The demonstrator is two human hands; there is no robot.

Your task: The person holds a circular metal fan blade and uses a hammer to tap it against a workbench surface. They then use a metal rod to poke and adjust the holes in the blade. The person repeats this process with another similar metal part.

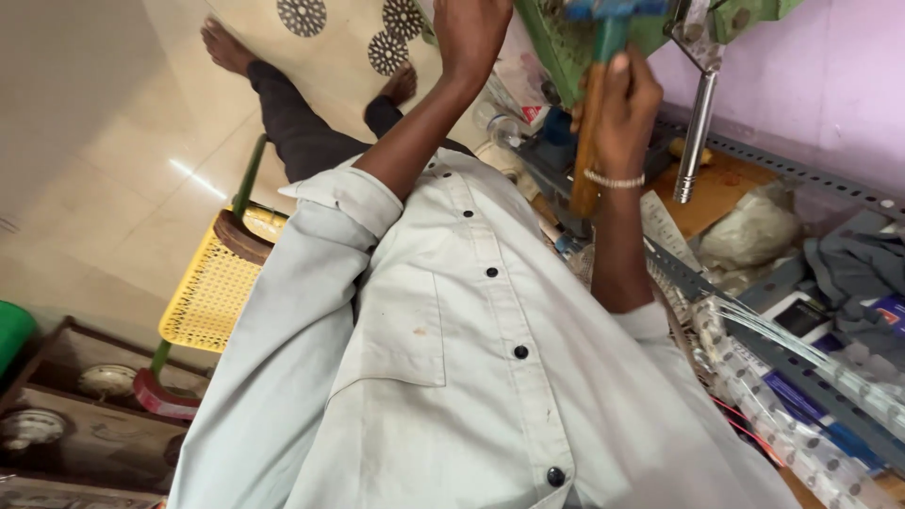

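1. The hammer (592,113), with a wooden handle and blue-green head, stood upright at the top of the view, its head against the green machine (566,42).
2. The right hand (624,99) was clamped around the hammer's handle, a bead bracelet (614,179) on its wrist.
3. The left hand (469,33) reached up beside the machine; whether it gripped anything could not be told.
4. A steel lever (696,137) hung down at the right.
5. A yellow stool (212,287) stood below on the floor.
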